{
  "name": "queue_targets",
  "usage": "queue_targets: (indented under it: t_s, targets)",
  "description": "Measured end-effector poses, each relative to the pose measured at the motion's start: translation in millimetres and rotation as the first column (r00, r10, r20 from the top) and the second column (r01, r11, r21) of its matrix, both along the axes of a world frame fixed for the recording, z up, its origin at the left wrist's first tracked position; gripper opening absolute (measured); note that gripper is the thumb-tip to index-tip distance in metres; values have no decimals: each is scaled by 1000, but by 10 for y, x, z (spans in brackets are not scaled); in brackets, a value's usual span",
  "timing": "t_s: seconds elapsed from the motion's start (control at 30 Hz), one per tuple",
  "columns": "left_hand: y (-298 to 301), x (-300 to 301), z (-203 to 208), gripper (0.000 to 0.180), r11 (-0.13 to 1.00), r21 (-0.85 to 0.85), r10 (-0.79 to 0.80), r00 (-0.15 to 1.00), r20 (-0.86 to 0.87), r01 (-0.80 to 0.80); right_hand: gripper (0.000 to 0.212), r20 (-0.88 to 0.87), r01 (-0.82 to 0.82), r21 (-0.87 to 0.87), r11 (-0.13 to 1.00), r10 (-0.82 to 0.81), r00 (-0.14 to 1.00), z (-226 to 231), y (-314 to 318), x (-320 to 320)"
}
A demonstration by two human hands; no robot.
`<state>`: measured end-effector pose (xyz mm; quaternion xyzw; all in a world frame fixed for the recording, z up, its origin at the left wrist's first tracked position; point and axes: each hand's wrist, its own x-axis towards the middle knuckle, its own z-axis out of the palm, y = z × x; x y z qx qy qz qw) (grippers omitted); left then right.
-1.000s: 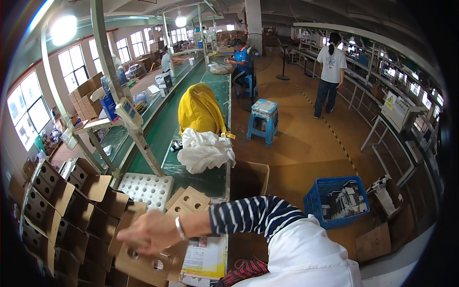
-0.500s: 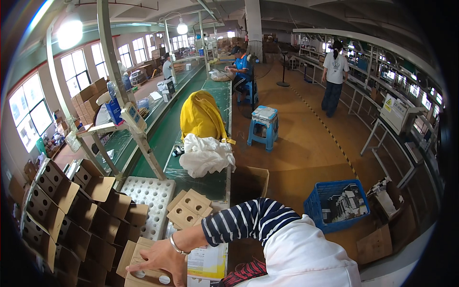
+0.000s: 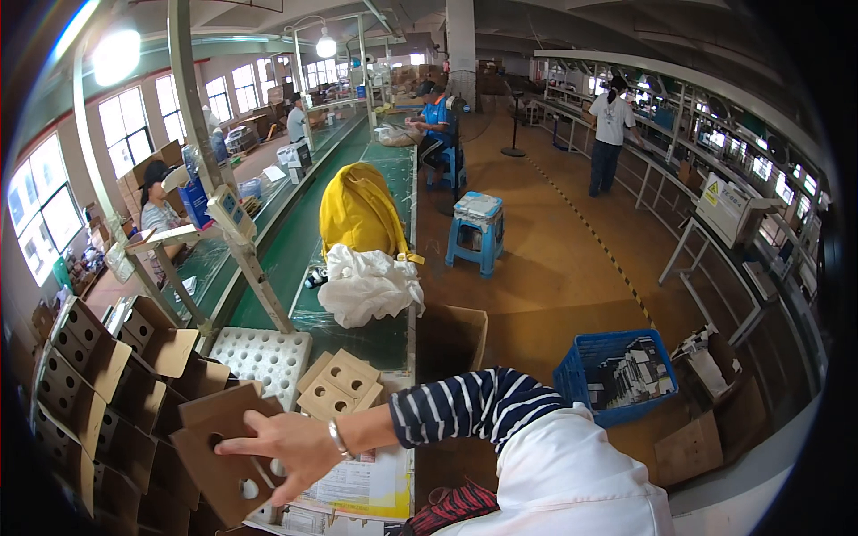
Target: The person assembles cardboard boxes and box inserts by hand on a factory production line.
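My right hand (image 3: 290, 448) reaches in at the lower left from a striped sleeve with a bangle at the wrist. It grips a brown cardboard insert (image 3: 204, 464) with round holes, the fingers lying over its face and the thumb near its lower edge. The insert is tilted up beside rows of brown cardboard boxes (image 3: 107, 362). Another cardboard insert with holes (image 3: 341, 386) lies just beyond my wrist. Behind the held piece is a white foam tray (image 3: 268, 344) with many round holes. Under my hand lie printed papers (image 3: 380, 487). My left hand is not in view.
A yellow bag (image 3: 359, 210) and white crumpled cloth (image 3: 371, 286) lie on the green conveyor line. An open carton (image 3: 465, 335) stands beside it. On the floor are a blue crate (image 3: 617, 375) and a blue stool (image 3: 476, 232). Several people are farther off.
My right hand has lifted the cardboard insert and tilted it upright, moving slightly up. The view has shifted a little, and a person at the left has come into sight.
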<state>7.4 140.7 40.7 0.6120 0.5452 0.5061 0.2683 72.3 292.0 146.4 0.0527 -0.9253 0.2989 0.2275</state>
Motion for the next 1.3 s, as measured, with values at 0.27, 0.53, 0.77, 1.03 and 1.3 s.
queue_targets:
  t_s: [0.27,0.53,0.77,1.03,1.3]
  targets:
    - [-189,-110,44,112,993,-69,94,994,58,-90,77,283,-389,357,849,298,912,100,-678,-304]
    - [-1690,-25,-13,128,758,-178,617,778,-116,-628,69,499,-458,314,832,266,825,450,-860,-123]
    - [-1930,35,-91,118,741,-263,579,786,-215,-618,62,596,-526,272,806,288,750,195,-1132,-345]
    - [-1954,99,-125,115,702,-264,581,746,-326,-662,58,690,-578,312,754,238,683,144,-1471,-306]
    - [-1995,174,-239,130,734,-228,606,769,-204,-640,71,826,-662,125,739,292,482,-100,-1431,-445]
